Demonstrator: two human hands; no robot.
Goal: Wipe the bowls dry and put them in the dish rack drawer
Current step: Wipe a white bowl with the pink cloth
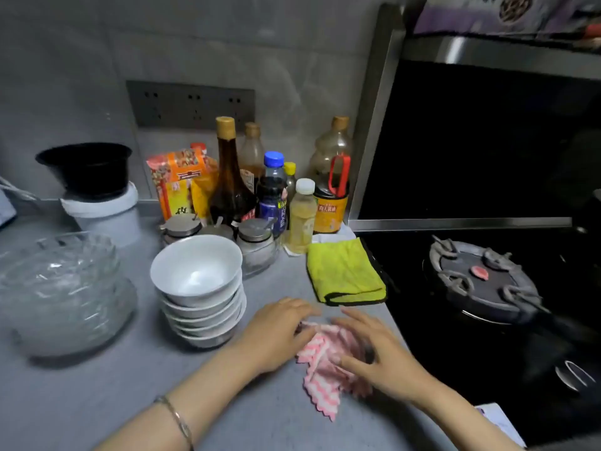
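Bowl stack [196,274] upright, mouths upward

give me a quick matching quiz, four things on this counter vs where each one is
Things
1. white bowls
2. green cloth
3. pink striped cloth
4. black bowl

Places
a. touched by the left hand and right hand
b. on top of the white tub
c. folded beside the stove
d. stacked in front of the spice jars

Pairs: 1-d, 2-c, 3-a, 4-b
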